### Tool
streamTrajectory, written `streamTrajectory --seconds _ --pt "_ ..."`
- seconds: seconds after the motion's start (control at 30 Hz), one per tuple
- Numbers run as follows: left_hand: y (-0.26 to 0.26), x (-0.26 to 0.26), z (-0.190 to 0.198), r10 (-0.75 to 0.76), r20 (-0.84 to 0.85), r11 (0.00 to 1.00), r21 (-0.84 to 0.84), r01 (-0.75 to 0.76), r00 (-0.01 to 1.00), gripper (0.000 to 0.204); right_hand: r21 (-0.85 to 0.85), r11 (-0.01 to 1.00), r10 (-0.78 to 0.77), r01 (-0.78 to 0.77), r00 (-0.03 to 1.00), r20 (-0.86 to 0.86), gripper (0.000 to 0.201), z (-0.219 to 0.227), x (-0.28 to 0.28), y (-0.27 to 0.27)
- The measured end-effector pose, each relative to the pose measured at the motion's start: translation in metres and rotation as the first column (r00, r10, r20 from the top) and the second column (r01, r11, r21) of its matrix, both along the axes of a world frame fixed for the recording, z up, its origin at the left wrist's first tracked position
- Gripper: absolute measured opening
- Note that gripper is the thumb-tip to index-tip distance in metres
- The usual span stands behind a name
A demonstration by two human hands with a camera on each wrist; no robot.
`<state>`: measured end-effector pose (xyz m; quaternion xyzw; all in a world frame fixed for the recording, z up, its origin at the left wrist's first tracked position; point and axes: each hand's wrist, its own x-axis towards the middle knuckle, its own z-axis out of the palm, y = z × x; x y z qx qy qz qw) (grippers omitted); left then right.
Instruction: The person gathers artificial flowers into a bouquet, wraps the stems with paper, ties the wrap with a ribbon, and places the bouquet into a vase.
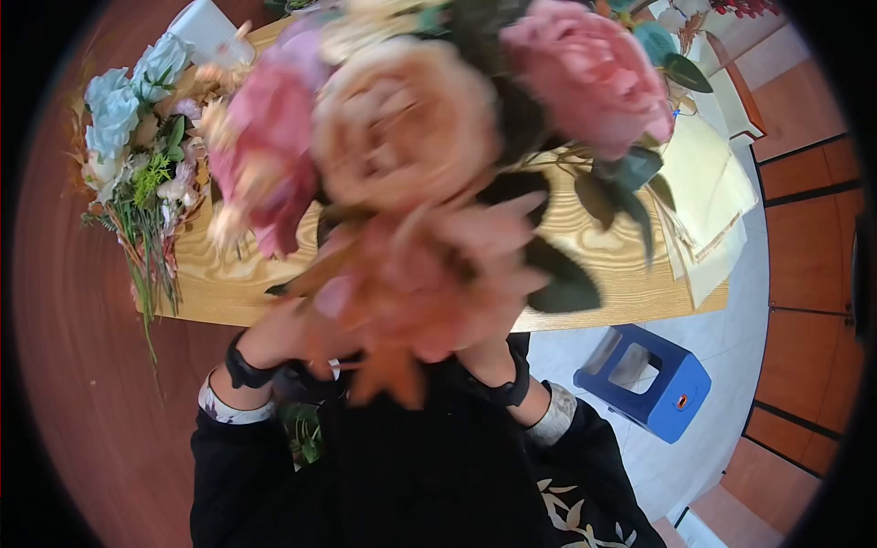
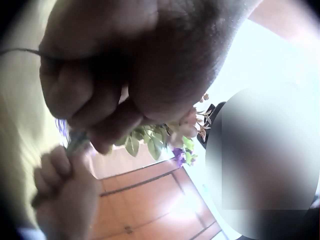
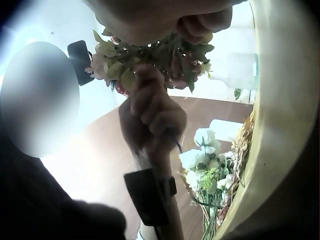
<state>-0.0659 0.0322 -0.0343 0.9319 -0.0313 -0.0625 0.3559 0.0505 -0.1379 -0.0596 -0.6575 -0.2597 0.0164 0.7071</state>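
Bouquet of peach, pink and cream cloth-like blossoms (image 1: 406, 128), with broad ruffled petals and smooth dark-green leaves, fills my head view, blurred, in front of the person's chest and over the near edge of the wavy-grained yellow wooden bench (image 1: 630, 297). Its blooms face up toward my head camera; its stems run down between the hands, so I read its long axis as roughly upright, though the exact tilt is unclear. On my left wrist view the right hand (image 2: 67, 185) has its fingers curled tightly round the green stems. On my right wrist view the left hand (image 3: 152, 112) has its fingers folded closed round the stems, just beneath the blossoms. At the bench's left lies a bunch of pale blue and white flowers with thin green stems (image 1: 114, 110); at its right, flat cream paper sheets (image 1: 703, 192). Below stands a moulded blue plastic stool (image 1: 649, 384).
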Motion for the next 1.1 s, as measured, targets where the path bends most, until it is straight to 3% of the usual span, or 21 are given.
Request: streamTrajectory --seconds 0.03,0.1,0.13,0.17,0.23,0.33,0.4,0.53,0.57,0.63,0.67,0.7,0.73,0.77,0.87,0.93,0.97,1.0,1.03,1.07,1.1 --pt "-0.008 -0.002 -0.002 0.002 -0.003 1.000 0.001 -0.002 1.000 0.044 0.001 1.000 0.002 -0.002 1.000 -0.003 0.019 -0.008 -0.004 0.000" --pt "-0.044 0.019 -0.001 0.287 -0.124 0.872 -0.376 -0.313 0.950 0.046 -0.024 0.996 0.085 -0.089 0.987 -0.135 0.013 -0.029 -0.009 0.002" --pt "-0.061 0.030 0.000 0.395 -0.221 0.721 -0.528 -0.449 0.892 0.048 -0.107 0.984 0.148 -0.144 0.989 0.027 0.015 -0.028 -0.006 0.000" --pt "-0.069 0.035 0.000 0.468 -0.335 0.524 -0.640 -0.562 0.818 0.049 -0.035 0.991 0.133 -0.132 0.991 0.019 0.016 -0.034 -0.005 0.003" --pt "-0.077 0.043 0.004 0.461 -0.313 0.564 -0.619 -0.547 0.830 0.049 0.036 0.993 0.109 -0.110 0.994 0.011 0.018 -0.041 -0.005 0.004" --pt "-0.065 0.067 0.011 0.450 -0.252 0.664 -0.547 -0.510 0.857 0.047 -0.106 0.994 0.029 -0.015 0.991 0.133 0.018 -0.026 -0.006 -0.001" --pt "-0.065 0.055 0.016 0.431 -0.209 0.732 -0.489 -0.475 0.878 0.046 0.110 0.993 0.068 -0.052 0.987 -0.148 0.018 -0.012 -0.006 0.001" --pt "-0.070 0.049 0.025 0.392 -0.130 0.839 -0.356 -0.412 0.911 0.044 -0.136 0.981 0.168 -0.141 0.961 0.219 0.021 -0.025 -0.003 -0.007" --pt "-0.069 0.046 0.028 0.385 -0.109 0.859 -0.321 -0.399 0.917 0.044 -0.134 0.981 0.169 -0.142 0.961 0.219 0.021 -0.024 -0.006 -0.005" --pt "-0.068 0.034 0.033 0.368 -0.068 0.894 -0.250 -0.373 0.927 0.043 -0.464 0.844 0.078 0.269 0.794 0.603 0.022 -0.022 -0.012 0.001" --pt "-0.065 0.021 0.036 0.358 -0.047 0.908 -0.213 -0.359 0.933 0.042 -0.462 0.845 0.079 0.269 0.793 0.605 0.022 -0.023 -0.008 0.002" --pt "-0.065 0.013 0.039 0.345 -0.027 0.922 -0.176 -0.345 0.938 0.042 -0.156 0.987 0.098 -0.043 0.926 0.364 0.023 -0.025 -0.003 0.004" --pt "-0.065 0.013 0.041 0.331 -0.008 0.934 -0.139 -0.329 0.944 0.041 0.249 0.935 0.226 -0.251 0.966 0.124 0.024 -0.027 0.000 0.005" --pt "-0.065 0.017 0.043 0.316 0.010 0.944 -0.101 -0.313 0.949 0.041 0.250 0.935 0.225 -0.250 0.966 0.125 0.024 -0.029 -0.003 0.002" --pt "-0.071 0.036 0.049 0.264 0.056 0.964 0.012 -0.265 0.963 0.039 0.021 0.981 0.194 -0.194 0.981 -0.003 0.022 -0.036 -0.012 -0.007" --pt "-0.070 0.047 0.053 0.223 0.085 0.969 0.087 -0.231 0.971 0.038 -0.141 0.988 0.116 -0.069 0.925 0.362 0.043 -0.042 -0.005 -0.004" --pt "-0.074 0.050 0.055 0.201 0.100 0.969 0.126 -0.213 0.974 0.038 0.032 0.953 0.302 -0.301 0.952 -0.055 0.036 -0.037 -0.009 -0.009" --pt "-0.079 0.046 0.057 0.179 0.114 0.967 0.163 -0.196 0.977 0.037 0.031 0.954 0.299 -0.298 0.953 -0.053 0.036 -0.033 -0.007 -0.009" --pt "-0.081 0.052 0.059 0.157 0.126 0.963 0.201 -0.180 0.980 0.037 0.341 0.861 0.458 -0.378 0.867 -0.197 0.020 -0.028 -0.004 -0.009" --pt "-0.086 0.054 0.061 0.136 0.135 0.957 0.238 -0.165 0.982 0.036 0.627 0.690 0.629 -0.361 0.729 -0.271 0.006 -0.022 -0.003 -0.010" --pt "-0.094 0.058 0.063 0.115 0.144 0.949 0.276 -0.151 0.983 0.036 0.169 0.919 0.390 -0.356 0.883 -0.262 0.016 -0.016 -0.003 -0.009"
